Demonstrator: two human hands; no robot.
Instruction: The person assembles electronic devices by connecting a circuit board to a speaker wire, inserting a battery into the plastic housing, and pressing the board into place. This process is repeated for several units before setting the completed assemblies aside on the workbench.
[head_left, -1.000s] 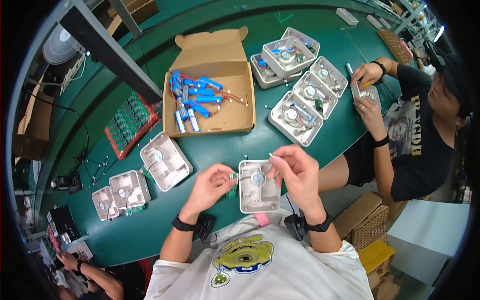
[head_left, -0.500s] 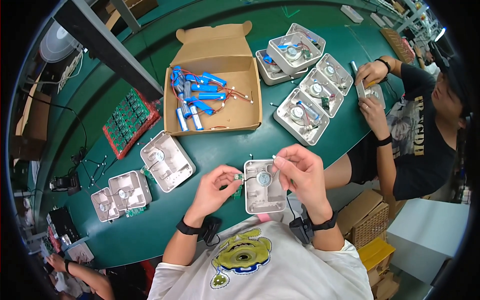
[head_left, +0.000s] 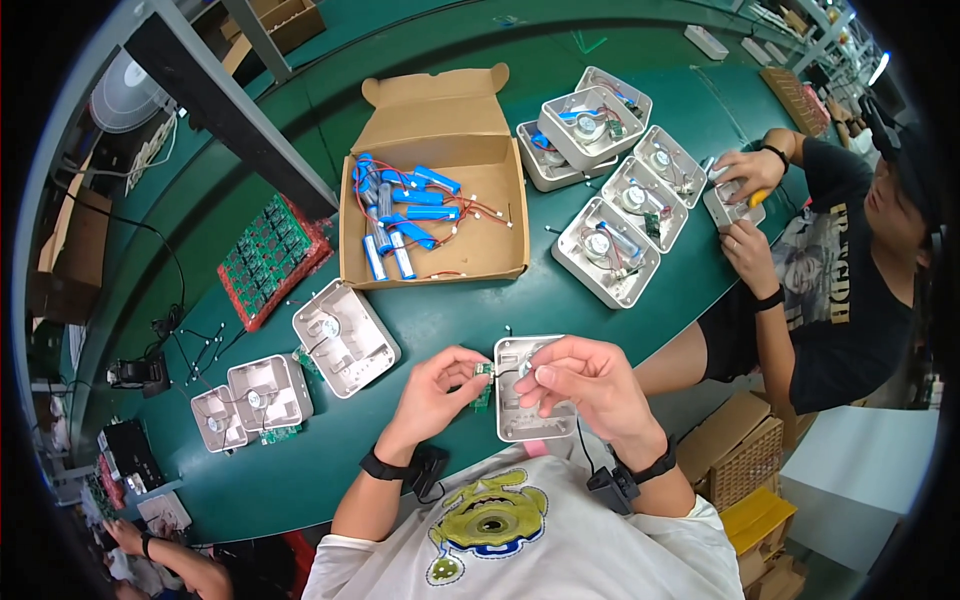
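A light grey plastic housing (head_left: 535, 425) lies in front of me at the table's near edge, its inside facing up. Close to its left wall my left hand (head_left: 440, 395) is closed, pinching a small green circuit board (head_left: 485, 370) between thumb and fingertips. A dark wire runs from that board into the housing. Over the housing's middle hangs my right hand (head_left: 585, 385), thumb and forefinger pressed together. Its fingers mostly cover the round speaker there, and what they hold is too small to make out.
An open cardboard box (head_left: 480, 255) with several blue batteries (head_left: 425, 212) stands ahead. Housings with speakers sit at left (head_left: 347, 340) and right (head_left: 607, 250). Beyond the box's left side lies a stack of green boards (head_left: 270, 255). A co-worker's hands (head_left: 745, 185) handle a housing at right.
My right hand has moved from the housing's upper right corner left and down over the speaker. My left hand keeps its pinch on the circuit board. The view has shifted slightly.
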